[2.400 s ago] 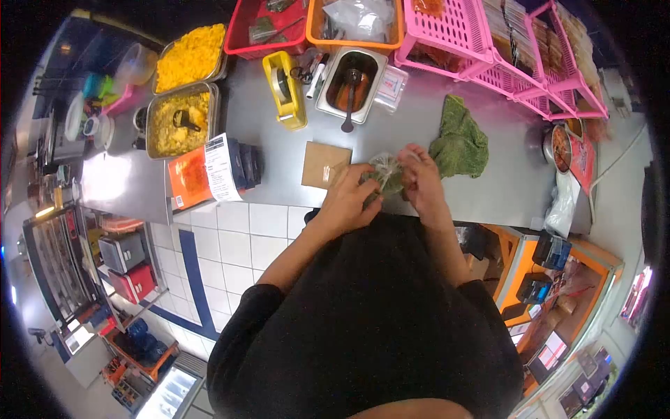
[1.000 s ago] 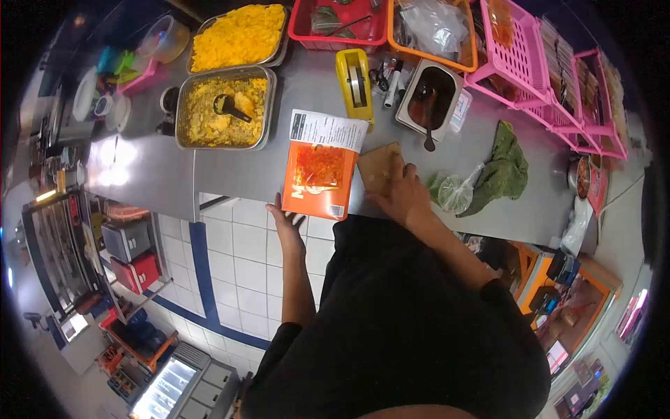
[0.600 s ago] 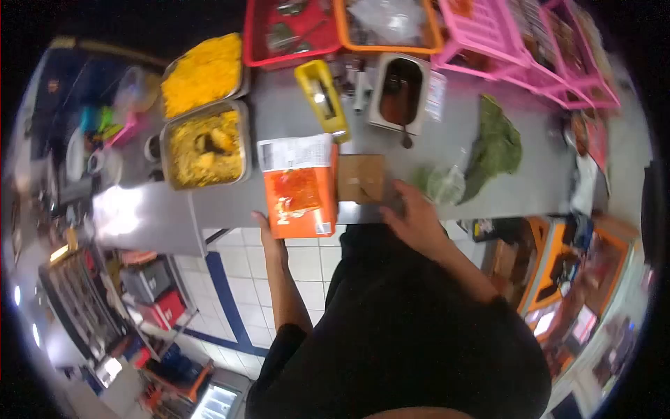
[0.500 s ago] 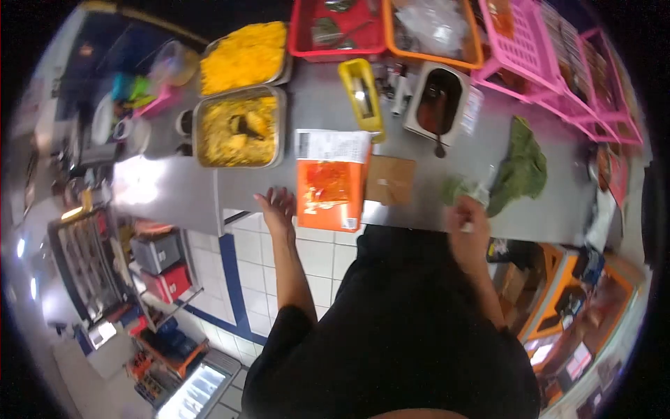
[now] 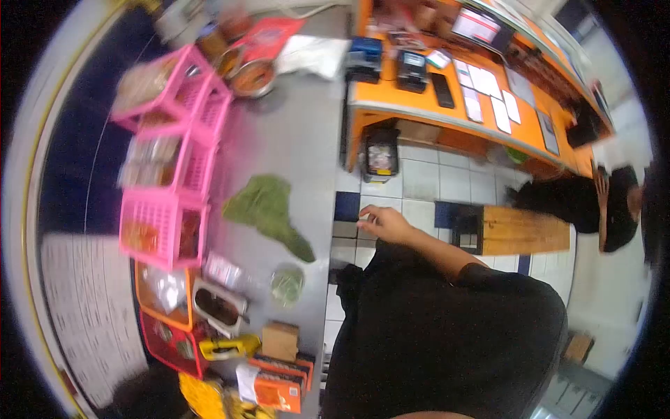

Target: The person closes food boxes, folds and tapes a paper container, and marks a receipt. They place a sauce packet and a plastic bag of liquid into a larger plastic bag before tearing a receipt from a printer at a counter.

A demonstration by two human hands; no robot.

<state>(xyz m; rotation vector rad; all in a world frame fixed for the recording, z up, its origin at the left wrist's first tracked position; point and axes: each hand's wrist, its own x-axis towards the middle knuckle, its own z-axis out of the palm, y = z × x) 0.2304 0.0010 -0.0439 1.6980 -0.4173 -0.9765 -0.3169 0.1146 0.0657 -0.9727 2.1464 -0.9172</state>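
Observation:
My right hand [image 5: 385, 225] is over the tiled floor, just off the steel counter's [image 5: 307, 140] edge. Its fingers are curled into a loose pinch, with a small pale bit at the fingertips that I cannot make out. My left hand is out of view. On the counter nearest the hand lies a crumpled green cloth [image 5: 264, 206]. A small clear plastic piece with a greenish look [image 5: 287, 285] rests close to the counter edge. Beyond it sit a brown cardboard piece [image 5: 280, 342], orange printed packets [image 5: 279, 394] and a yellow-handled tool [image 5: 230, 347].
Pink baskets [image 5: 202, 164] line the counter's back, beside an orange tray [image 5: 150, 297], a red tray [image 5: 164, 349] and a metal container of dark sauce [image 5: 218, 307]. A steel bowl [image 5: 253, 78] stands farther off. An orange desk [image 5: 405, 105] holds phones and card terminals. Another person [image 5: 586, 206] is at right.
My view has swung to the right, bringing the orange desk in. My right hand has left the counter and the clear plastic piece; my left hand has gone out of view.

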